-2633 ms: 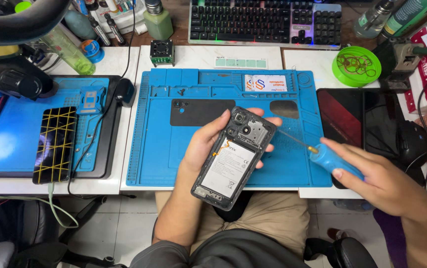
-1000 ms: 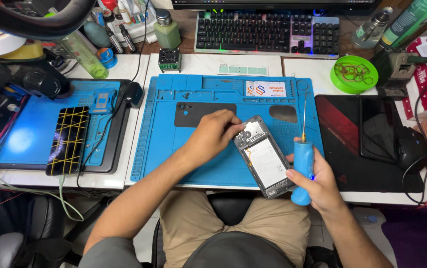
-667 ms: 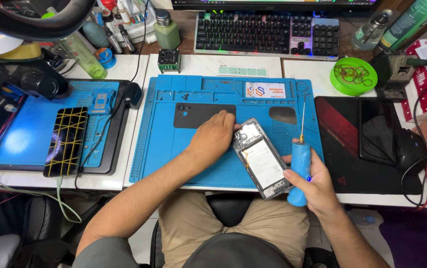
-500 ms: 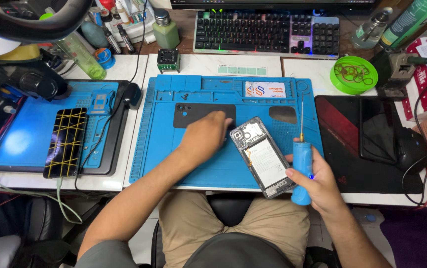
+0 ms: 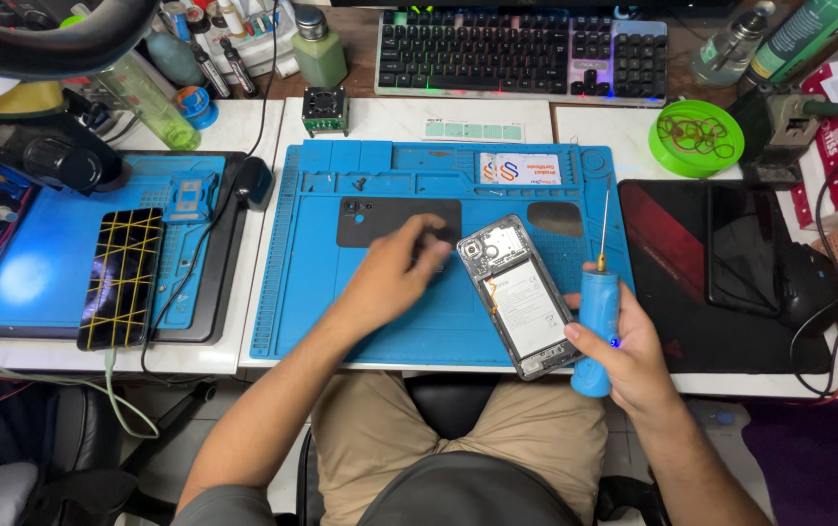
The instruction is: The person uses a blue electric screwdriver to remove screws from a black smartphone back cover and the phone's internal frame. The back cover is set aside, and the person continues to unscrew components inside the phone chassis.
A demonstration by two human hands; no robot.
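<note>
Left hand slid left off the opened phone (battery exposed).

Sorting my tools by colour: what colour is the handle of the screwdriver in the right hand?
Blue, best seen in the head view: the screwdriver in the right hand.

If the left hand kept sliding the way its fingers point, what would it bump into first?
The left hand points right and slightly up across the blue mat. It would probably meet the top end of the opened phone first, which lies just past the fingertips, though the gap is hard to judge.

White desk, black chair
</note>
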